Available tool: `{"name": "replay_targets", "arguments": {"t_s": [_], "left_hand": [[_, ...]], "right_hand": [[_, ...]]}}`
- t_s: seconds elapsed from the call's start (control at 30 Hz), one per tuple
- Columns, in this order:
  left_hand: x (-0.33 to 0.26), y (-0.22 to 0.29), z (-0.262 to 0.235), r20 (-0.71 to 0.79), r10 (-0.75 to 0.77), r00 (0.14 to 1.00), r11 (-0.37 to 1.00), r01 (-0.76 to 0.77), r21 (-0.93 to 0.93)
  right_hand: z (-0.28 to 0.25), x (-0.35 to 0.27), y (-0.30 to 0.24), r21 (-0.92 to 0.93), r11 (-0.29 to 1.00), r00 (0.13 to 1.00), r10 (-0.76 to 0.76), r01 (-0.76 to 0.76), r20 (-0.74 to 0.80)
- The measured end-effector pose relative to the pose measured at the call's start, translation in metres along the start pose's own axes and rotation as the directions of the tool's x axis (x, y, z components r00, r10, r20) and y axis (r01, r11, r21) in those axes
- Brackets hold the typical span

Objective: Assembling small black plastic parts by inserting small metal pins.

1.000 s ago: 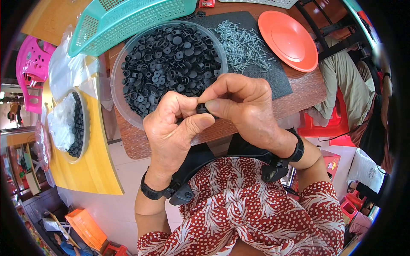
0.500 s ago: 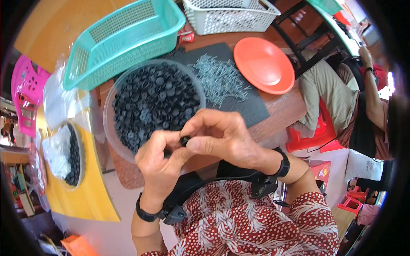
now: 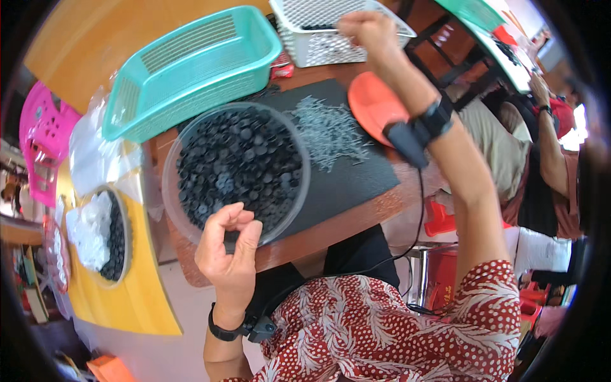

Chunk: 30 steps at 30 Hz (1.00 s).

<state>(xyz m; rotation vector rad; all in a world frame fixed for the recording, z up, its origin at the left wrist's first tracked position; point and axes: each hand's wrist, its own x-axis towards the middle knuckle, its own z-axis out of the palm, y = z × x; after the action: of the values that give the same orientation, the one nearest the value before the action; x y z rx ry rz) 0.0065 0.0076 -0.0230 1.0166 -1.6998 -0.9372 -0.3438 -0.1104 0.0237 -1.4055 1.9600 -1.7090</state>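
My left hand (image 3: 229, 251) is at the near edge of a round clear tub (image 3: 170, 184) of small round black plastic caps (image 3: 245, 153). Its fingers curl, but a gap shows between thumb and fingertips, and nothing is visible in it. Far out to the right, my right hand (image 3: 375, 37) is raised over a white perforated basket (image 3: 318, 54), its fingers pinched together. Whatever they may hold is too small to make out. A few black pieces (image 3: 318, 27) lie in that basket. Beside the tub, a pile of grey metal screws (image 3: 331, 130) lies on a dark mat (image 3: 344, 184).
An orange-red plate (image 3: 372, 105) sits right of the screws, partly behind my right forearm. A teal basket (image 3: 191, 70) stands beyond the tub. On the yellow table (image 3: 114, 305) at left is another tub of black parts with a plastic bag (image 3: 89, 229). A person (image 3: 554, 146) sits at right.
My hands have come apart from pinching a small black part together. The right one has swung far forward to the white basket; the left stays by the tub, its pinch loosened.
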Motion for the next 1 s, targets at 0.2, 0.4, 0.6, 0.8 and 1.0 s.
{"name": "replay_targets", "arguments": {"t_s": [0.2, 0.4, 0.6, 0.8, 1.0], "left_hand": [[0.007, -0.016, -0.027, -0.213, -0.08, 0.974, 0.996, 0.073, -0.043], [0.016, -0.023, -0.042, -0.141, -0.1, 0.985, 0.99, 0.113, 0.086], [0.042, -0.024, -0.032, -0.044, 0.015, 0.999, 0.98, -0.006, 0.197], [0.039, -0.034, -0.036, -0.013, -0.002, 1.0, 0.982, 0.004, 0.189], [0.043, -0.037, -0.034, 0.117, 0.011, 0.993, 0.896, -0.062, 0.439]], "right_hand": [[-0.009, 0.026, 0.007, -0.124, 0.984, 0.965, -0.152, 0.127, -0.214], [-0.001, -0.135, -0.083, 0.456, 0.89, 0.859, -0.224, -0.013, 0.461], [-0.025, -0.191, -0.154, 0.938, 0.162, 0.734, -0.586, -0.307, 0.342], [-0.058, -0.224, -0.164, 0.907, -0.071, 0.79, -0.523, -0.415, 0.321], [-0.052, -0.222, -0.162, 0.881, -0.205, 0.749, -0.627, -0.426, 0.216]]}}
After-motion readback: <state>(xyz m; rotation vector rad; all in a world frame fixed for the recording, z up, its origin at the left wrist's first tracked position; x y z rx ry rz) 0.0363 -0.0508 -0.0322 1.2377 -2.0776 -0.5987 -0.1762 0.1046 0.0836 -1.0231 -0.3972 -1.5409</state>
